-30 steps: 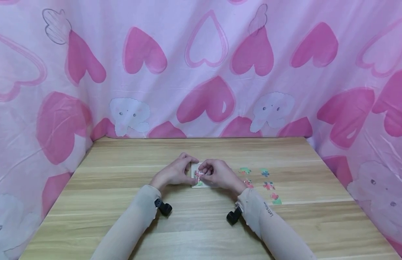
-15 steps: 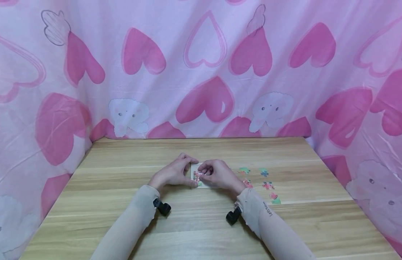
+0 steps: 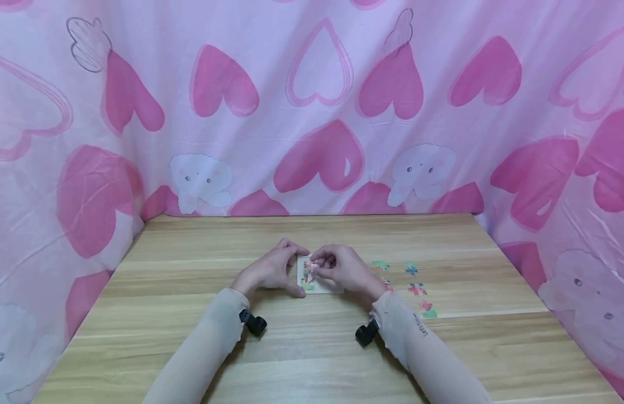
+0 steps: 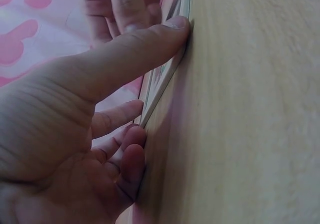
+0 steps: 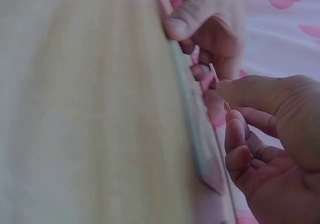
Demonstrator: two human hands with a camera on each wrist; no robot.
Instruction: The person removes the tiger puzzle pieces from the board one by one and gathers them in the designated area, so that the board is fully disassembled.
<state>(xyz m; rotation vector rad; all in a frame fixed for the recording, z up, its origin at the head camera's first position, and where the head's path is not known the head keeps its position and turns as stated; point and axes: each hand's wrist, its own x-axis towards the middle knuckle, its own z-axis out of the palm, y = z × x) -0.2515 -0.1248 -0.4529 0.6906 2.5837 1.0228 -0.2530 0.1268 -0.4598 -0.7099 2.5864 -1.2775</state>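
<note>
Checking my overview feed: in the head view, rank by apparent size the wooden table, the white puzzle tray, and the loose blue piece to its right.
1. Wooden table, by far the largest.
2. White puzzle tray, partly covered by both hands.
3. Blue piece, the smallest.

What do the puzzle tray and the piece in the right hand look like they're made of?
Puzzle tray: probably cardboard, a thin flat white board with a layered edge in the wrist views. Piece: likely printed card, very thin edge-on, pinched by the right hand. Table: matte wood-grain surface, perhaps laminate.
</note>
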